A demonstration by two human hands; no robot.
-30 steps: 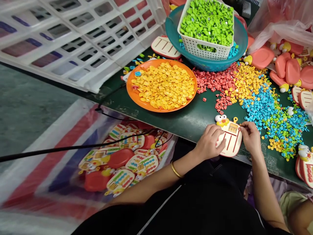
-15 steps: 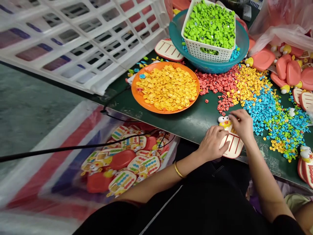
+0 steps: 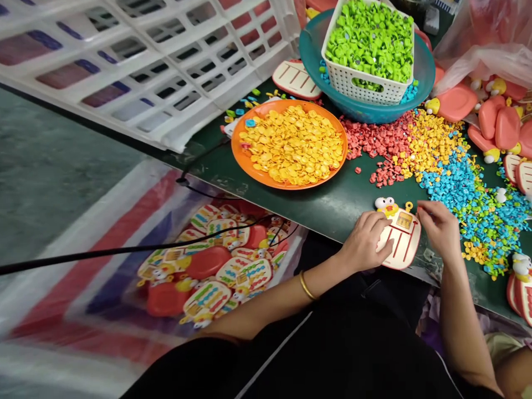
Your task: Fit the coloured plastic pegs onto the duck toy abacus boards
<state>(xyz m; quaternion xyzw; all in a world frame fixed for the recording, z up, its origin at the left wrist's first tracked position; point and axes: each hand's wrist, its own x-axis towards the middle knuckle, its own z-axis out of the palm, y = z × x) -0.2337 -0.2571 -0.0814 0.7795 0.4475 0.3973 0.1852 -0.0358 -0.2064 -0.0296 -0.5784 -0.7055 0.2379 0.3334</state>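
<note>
A cream toy board (image 3: pixel 402 244) with dark red slots, a duck head with bulging white eyes and a small yellow ring at its top lies at the table's front edge. My left hand (image 3: pixel 364 241) grips its left side, the thumb laid over the slotted face. Just off the board's upper right edge is my right hand (image 3: pixel 441 228), thumb and forefinger pinched together. Whatever sits between those fingertips is too small to make out. Beyond my right hand spread loose blue pieces (image 3: pixel 451 180), with yellow pieces (image 3: pixel 430 141) and red pieces (image 3: pixel 384 138) beside them.
An orange plate (image 3: pixel 239 158) heaped with yellow discs stands left of the board. Behind it, a white basket (image 3: pixel 376 91) of green pieces rests in a teal basin (image 3: pixel 310 50). A white crate (image 3: pixel 178 133) leans at left. Finished-looking boards (image 3: pixel 208 299) fill a bag below; a black cable (image 3: pixel 124 255) crosses it.
My right hand has moved right, off the board's top, uncovering the yellow ring and a printed picture. My left hand keeps its grip. The whole view has shifted slightly.
</note>
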